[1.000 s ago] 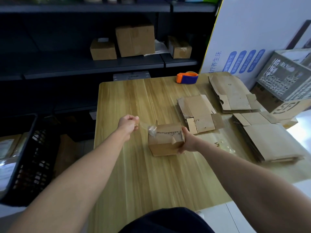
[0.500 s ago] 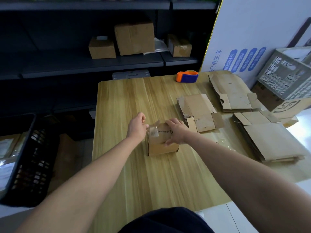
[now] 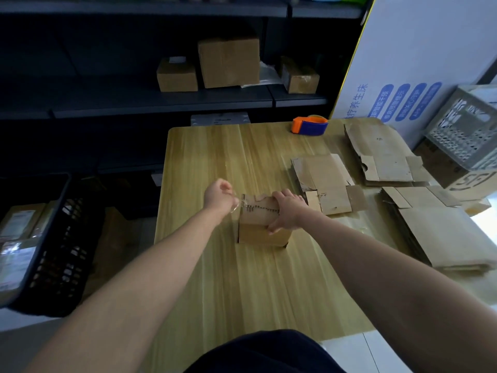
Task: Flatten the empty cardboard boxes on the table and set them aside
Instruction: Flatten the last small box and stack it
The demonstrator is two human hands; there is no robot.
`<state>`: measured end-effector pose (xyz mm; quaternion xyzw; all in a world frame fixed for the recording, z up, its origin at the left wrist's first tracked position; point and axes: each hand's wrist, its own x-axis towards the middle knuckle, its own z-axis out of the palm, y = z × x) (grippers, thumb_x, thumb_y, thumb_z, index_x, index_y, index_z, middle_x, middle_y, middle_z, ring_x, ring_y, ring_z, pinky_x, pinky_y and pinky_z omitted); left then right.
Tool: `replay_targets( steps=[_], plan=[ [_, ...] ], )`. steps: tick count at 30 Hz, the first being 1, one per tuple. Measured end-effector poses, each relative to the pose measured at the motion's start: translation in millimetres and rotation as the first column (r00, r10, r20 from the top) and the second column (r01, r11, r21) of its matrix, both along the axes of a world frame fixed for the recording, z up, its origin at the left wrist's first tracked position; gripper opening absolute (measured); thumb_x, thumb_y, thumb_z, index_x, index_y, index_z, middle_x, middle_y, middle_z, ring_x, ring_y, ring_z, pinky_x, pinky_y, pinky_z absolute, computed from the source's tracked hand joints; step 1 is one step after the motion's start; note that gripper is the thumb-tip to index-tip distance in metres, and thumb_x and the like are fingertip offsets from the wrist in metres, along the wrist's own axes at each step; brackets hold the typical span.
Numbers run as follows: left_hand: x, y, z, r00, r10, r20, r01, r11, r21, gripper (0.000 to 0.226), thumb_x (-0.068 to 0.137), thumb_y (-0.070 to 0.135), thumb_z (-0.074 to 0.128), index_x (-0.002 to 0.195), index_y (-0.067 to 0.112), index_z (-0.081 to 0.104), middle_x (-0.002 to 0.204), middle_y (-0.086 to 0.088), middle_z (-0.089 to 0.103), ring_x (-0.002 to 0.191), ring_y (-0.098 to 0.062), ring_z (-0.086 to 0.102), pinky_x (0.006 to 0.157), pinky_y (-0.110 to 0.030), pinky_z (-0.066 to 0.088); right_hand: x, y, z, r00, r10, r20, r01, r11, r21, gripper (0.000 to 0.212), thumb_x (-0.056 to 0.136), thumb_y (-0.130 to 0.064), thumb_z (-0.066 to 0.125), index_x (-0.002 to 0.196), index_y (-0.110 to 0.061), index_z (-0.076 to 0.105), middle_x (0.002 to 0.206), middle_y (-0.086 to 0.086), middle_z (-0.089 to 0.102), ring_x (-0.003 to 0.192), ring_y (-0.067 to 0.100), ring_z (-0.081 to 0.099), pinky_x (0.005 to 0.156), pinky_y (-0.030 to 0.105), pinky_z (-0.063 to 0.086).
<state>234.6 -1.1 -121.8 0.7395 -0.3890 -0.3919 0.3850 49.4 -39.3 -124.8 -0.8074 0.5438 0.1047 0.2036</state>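
Right hand (image 3: 286, 211) gripping small box (image 3: 262, 227) on counter (image 3: 242, 278), left hand (image 3: 219, 196) fingers pinching clear tape strip (image 3: 236, 207) at its top edge

The right hand (image 3: 287, 212) covered the small box (image 3: 262, 232) lid's three o'clock end, seam hidden. Dark marks along the lid were too small to read. The left hand (image 3: 217, 196) hid its own fingertips, and the clear tape strip (image 3: 236, 204) barely showed. Grey crate (image 3: 468, 130) cut off at three o'clock, black basket (image 3: 53, 251) at nine.
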Motion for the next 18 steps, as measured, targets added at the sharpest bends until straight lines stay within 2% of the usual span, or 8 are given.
replay_targets(
  steps=[2, 4, 7, 8, 11, 13, 16, 18],
  plan=[
    [11, 5, -7, 0.960, 0.231, -0.161, -0.225, 0.973, 0.054, 0.028, 0.079, -0.012, 0.062, 0.094, 0.011, 0.055, 0.101, -0.008, 0.063, 0.087, -0.020, 0.063, 0.071, -0.031, 0.055, 1, 1, -1, 1.000, -0.009, 0.001, 0.009, 1.000, -0.005, 0.112, 0.056, -0.053, 0.083, 0.144, -0.018, 0.024, 0.136, 0.005, 0.035, 0.126, 0.030, 0.037, 0.113, 0.045, 0.025],
    [17, 7, -12, 0.905, 0.369, -0.213, -0.357, 0.929, 0.098, 0.028, 0.080, -0.011, 0.062, 0.098, 0.009, 0.055, 0.103, -0.009, 0.063, 0.082, -0.016, 0.061, 0.062, -0.021, 0.049, 2, 1, -3, 1.000, -0.016, 0.003, 0.016, 1.000, -0.010, 0.109, 0.057, -0.053, 0.082, 0.144, -0.019, 0.025, 0.134, 0.004, 0.035, 0.126, 0.030, 0.037, 0.113, 0.045, 0.024],
    [22, 5, -14, 0.904, 0.400, -0.154, -0.383, 0.915, 0.126, 0.041, 0.077, -0.002, 0.071, 0.112, 0.005, 0.049, 0.105, -0.006, 0.056, 0.094, -0.020, 0.056, 0.080, -0.023, 0.043, 2, 1, -3, 1.000, -0.016, -0.001, 0.016, 1.000, -0.011, 0.109, 0.057, -0.053, 0.082, 0.144, -0.019, 0.025, 0.134, 0.004, 0.036, 0.126, 0.029, 0.038, 0.113, 0.046, 0.024],
    [23, 4, -13, 0.901, 0.410, -0.141, -0.393, 0.910, 0.133, 0.042, 0.077, -0.001, 0.073, 0.110, 0.007, 0.049, 0.101, -0.005, 0.053, 0.092, -0.019, 0.054, 0.080, -0.023, 0.041, 3, 1, -3, 1.000, -0.018, -0.007, 0.018, 1.000, -0.006, 0.109, 0.057, -0.053, 0.082, 0.144, -0.019, 0.025, 0.133, 0.004, 0.036, 0.126, 0.029, 0.038, 0.113, 0.046, 0.024],
    [23, 1, -12, 0.838, 0.504, -0.210, -0.482, 0.863, 0.148, 0.021, 0.079, -0.007, 0.068, 0.088, 0.008, 0.056, 0.086, -0.005, 0.061, 0.070, -0.012, 0.058, 0.061, -0.015, 0.043, 4, 0, -3, 1.000, -0.020, -0.021, 0.020, 1.000, -0.008, 0.109, 0.057, -0.054, 0.082, 0.144, -0.019, 0.025, 0.132, 0.003, 0.037, 0.125, 0.029, 0.039, 0.113, 0.047, 0.023],
    [24, 4, -13, 0.767, 0.585, -0.263, -0.564, 0.811, 0.156, 0.020, 0.080, -0.012, 0.061, 0.075, 0.008, 0.060, 0.073, -0.004, 0.062, 0.062, -0.012, 0.058, 0.049, -0.013, 0.041, 4, -1, -3, 0.999, -0.021, -0.025, 0.021, 1.000, -0.007, 0.109, 0.057, -0.054, 0.082, 0.143, -0.020, 0.025, 0.132, 0.003, 0.037, 0.125, 0.029, 0.039, 0.113, 0.047, 0.022],
    [24, 7, -18, 0.727, 0.620, -0.295, -0.616, 0.779, 0.121, 0.029, 0.078, -0.013, 0.062, 0.063, 0.012, 0.059, 0.074, -0.005, 0.064, 0.070, -0.016, 0.062, 0.064, -0.020, 0.051, 3, -1, -5, 1.000, -0.020, -0.020, 0.020, 1.000, -0.007, 0.108, 0.057, -0.054, 0.082, 0.143, -0.021, 0.025, 0.132, 0.003, 0.037, 0.125, 0.029, 0.039, 0.114, 0.048, 0.020],
    [20, 8, -17, 0.736, 0.592, -0.327, -0.606, 0.792, 0.070, 0.028, 0.077, -0.011, 0.064, 0.064, 0.014, 0.060, 0.072, -0.001, 0.064, 0.071, -0.015, 0.063, 0.061, -0.016, 0.049, 3, -1, -5, 1.000, -0.024, -0.021, 0.024, 1.000, -0.011, 0.108, 0.057, -0.054, 0.082, 0.143, -0.021, 0.025, 0.132, 0.003, 0.037, 0.125, 0.029, 0.039, 0.114, 0.049, 0.019]
  ],
)
